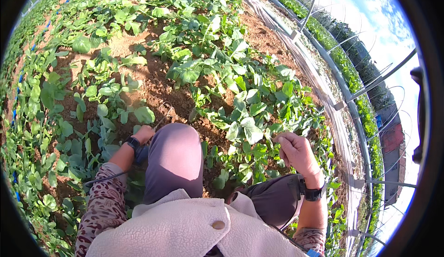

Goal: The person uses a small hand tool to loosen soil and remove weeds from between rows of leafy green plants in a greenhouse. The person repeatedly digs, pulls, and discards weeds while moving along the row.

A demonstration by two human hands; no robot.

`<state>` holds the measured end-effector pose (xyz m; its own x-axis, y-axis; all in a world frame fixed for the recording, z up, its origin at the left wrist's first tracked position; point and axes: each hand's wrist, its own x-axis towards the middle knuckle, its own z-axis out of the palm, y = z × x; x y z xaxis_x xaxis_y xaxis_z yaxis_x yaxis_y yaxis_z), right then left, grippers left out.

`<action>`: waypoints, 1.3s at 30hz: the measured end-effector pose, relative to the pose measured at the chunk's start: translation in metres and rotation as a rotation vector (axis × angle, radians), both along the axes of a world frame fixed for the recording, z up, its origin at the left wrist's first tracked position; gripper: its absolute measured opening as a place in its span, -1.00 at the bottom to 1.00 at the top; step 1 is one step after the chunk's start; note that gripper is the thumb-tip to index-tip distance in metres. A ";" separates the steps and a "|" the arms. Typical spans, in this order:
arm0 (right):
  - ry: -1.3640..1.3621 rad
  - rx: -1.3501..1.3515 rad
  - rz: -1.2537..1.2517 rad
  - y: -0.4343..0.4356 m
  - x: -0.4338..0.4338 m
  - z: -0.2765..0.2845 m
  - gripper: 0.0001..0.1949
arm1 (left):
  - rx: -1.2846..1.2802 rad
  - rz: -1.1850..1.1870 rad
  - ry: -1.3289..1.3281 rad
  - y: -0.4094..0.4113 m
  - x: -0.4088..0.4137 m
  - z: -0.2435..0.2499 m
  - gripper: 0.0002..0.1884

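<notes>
My left hand is beside my raised knee, close to the soil. A thin, dark curved stem or wire rises near its fingers; whether the hand grips it cannot be told. My right hand hangs over the leafy green plants to the right of my knees, fingers curled and thumb against the forefinger. Whether a leaf or stem is between those fingers is unclear. Broad-leaved seedlings grow around both hands. Each wrist bears a dark band.
Reddish-brown soil shows between plant rows. At the right run whitish plastic sheeting, a long pipe and curved metal hoops. A blue line crosses the plants at the far left. My knees are close to the plants.
</notes>
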<state>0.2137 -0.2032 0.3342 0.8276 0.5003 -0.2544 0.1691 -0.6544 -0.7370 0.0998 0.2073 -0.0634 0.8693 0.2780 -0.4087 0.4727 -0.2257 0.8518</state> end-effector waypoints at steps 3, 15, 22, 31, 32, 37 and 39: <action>0.075 -0.005 0.065 0.014 0.022 -0.018 -0.78 | 0.075 0.082 -0.135 0.001 -0.008 -0.029 -0.83; 0.083 -0.015 0.152 0.027 0.113 -0.071 -0.83 | -0.357 0.184 0.204 -0.012 0.111 0.050 -0.68; 0.258 -0.063 0.061 0.039 0.140 -0.073 -0.85 | -0.406 0.272 -0.276 0.089 0.203 -0.137 -0.86; 0.220 -0.148 0.003 0.034 0.144 -0.081 -0.84 | 0.413 -0.120 0.256 -0.039 0.203 -0.077 -0.42; 0.229 -0.142 0.034 0.039 0.144 -0.082 -0.85 | 0.440 -0.116 0.243 -0.032 0.187 -0.077 -0.40; 0.236 -0.105 0.047 0.047 0.134 -0.072 -0.86 | 0.458 -0.140 0.250 -0.031 0.141 -0.045 -0.46; 0.200 -0.112 0.062 0.045 0.127 -0.066 -0.85 | 0.456 -0.132 0.285 -0.035 0.120 -0.029 -0.53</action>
<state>0.3404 -0.1581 0.2681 0.7238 0.5077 -0.4672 0.0687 -0.7268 -0.6834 0.2201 0.1726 -0.0921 0.7815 0.3781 -0.4963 0.6128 -0.6148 0.4965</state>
